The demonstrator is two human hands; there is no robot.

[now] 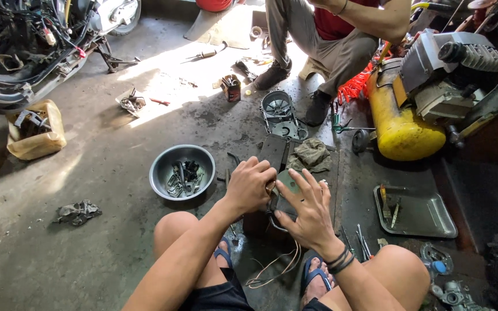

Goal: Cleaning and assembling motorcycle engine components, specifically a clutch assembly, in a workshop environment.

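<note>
Near the lower middle of the frame, the person's left hand (250,187) was curled into a loose fist, knuckles up, pressed against the upper left edge of a dark flat engine part (286,196). Whether those fingers pinched a small tool or fastener could not be told. The right hand (309,210) lay spread, fingers open and released, palm flat on the part's right side, steadying rather than gripping it. The part lay directly under and between both hands, its long axis running away from the person toward the upper middle, where a grey rag (311,154) sat. The hands covered most of it, so its shape stayed unclear. A metal bowl (182,170) of small parts stood just left of the left hand.
</note>
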